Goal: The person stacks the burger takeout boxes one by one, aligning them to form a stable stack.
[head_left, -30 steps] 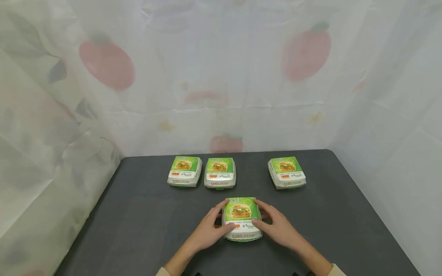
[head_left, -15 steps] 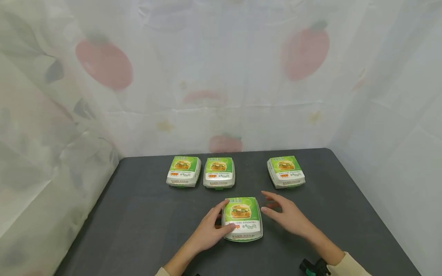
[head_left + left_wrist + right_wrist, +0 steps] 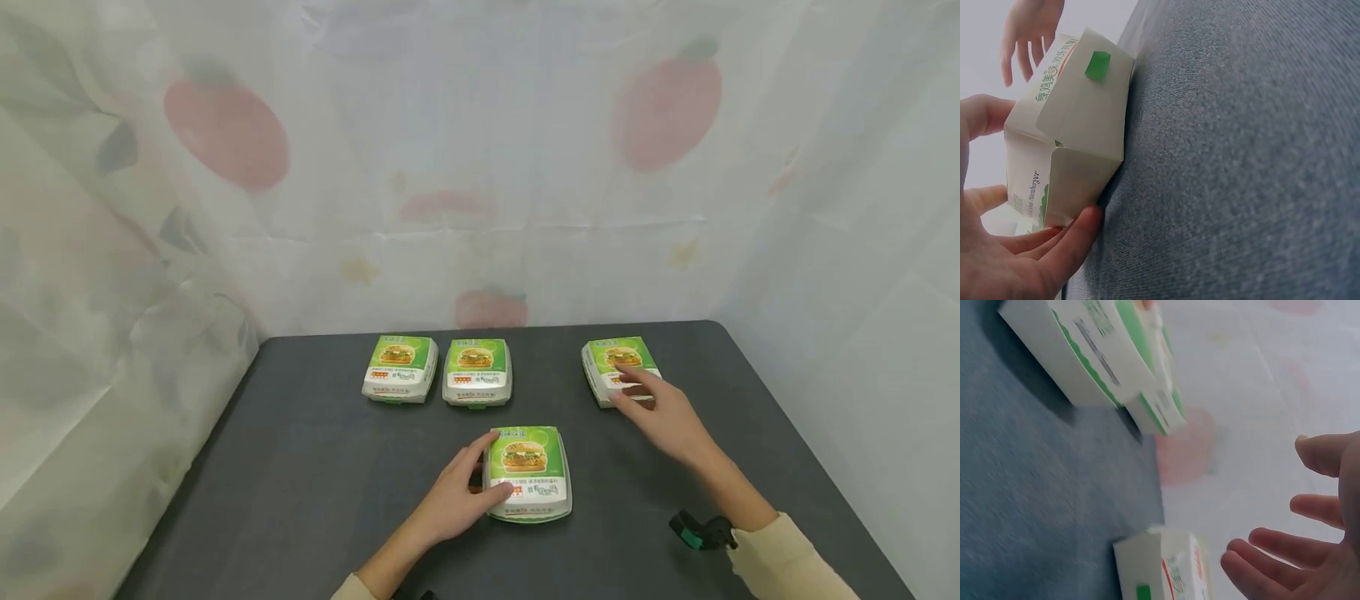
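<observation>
A green and white burger box [image 3: 528,467] with a burger picture lies at the front middle of the dark table. My left hand [image 3: 450,498] grips its left side, thumb on the lid's front and index finger at the far corner. In the left wrist view, that hand's fingers [image 3: 1075,250] curl along the end of the box [image 3: 1085,119]. My right hand [image 3: 667,421] is held over the front of the back right burger box [image 3: 617,356], overlapping it. The right wrist view shows this hand [image 3: 1310,550] with fingers spread and nothing in them.
Two more burger boxes stand side by side at the back left: the left box [image 3: 399,367] and the middle box [image 3: 477,371]. A printed white curtain [image 3: 585,167] hangs behind and on both sides of the table [image 3: 285,467].
My right hand has let go of the front burger box and moved right and away from me to the back right one. The left hand keeps its grip.
</observation>
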`<state>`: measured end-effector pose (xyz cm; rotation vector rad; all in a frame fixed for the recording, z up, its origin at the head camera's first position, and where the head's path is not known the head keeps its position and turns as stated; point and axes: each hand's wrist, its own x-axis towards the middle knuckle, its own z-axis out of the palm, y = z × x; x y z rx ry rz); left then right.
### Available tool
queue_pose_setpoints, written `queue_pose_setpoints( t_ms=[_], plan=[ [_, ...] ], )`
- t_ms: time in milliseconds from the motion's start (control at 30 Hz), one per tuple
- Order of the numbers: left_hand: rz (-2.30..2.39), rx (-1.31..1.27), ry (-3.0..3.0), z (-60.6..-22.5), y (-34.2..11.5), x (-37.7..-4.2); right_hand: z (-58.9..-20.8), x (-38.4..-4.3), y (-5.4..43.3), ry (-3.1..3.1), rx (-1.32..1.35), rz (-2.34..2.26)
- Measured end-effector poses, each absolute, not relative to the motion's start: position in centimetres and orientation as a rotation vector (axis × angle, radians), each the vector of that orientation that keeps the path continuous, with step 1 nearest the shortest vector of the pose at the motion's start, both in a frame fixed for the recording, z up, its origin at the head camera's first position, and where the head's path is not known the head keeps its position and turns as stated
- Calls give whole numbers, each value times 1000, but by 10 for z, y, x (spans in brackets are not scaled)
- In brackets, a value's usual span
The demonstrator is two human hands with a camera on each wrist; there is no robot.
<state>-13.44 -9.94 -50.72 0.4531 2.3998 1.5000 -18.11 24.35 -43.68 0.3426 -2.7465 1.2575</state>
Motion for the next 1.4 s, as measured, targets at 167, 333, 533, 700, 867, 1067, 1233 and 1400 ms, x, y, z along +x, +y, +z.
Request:
queue_pose_setpoints(
  t_ms=[167, 333, 533, 700, 867, 1067, 1233, 1400],
  plan=[
    [1478, 444, 2417, -506, -101, -133, -436, -197, 254, -2703, 273, 1229],
    [1468, 448, 2425, -505, -100, -133, -445, -209, 268, -2675, 203, 1175],
    [1472, 455, 2428, -505, -99, -133, -457, -217, 281, -2677, 125, 1092],
    [1467, 443, 2425, -505, -99, -133, -468, -227, 289, -2761, 60, 1058],
    [1467, 447, 2431, -505, -99, -133, -475, -238, 294, -2857, -1, 1161],
    [1469, 441, 2428, -505, -99, -132, -484, -243, 296, -2890, 1, 1355],
    [1474, 448, 2419, -503, -98, -131, -489, -244, 297, -2872, -11, 1398],
    [1476, 452, 2428, -504, -99, -133, -491, -245, 297, -2850, -11, 1395]
  ],
)
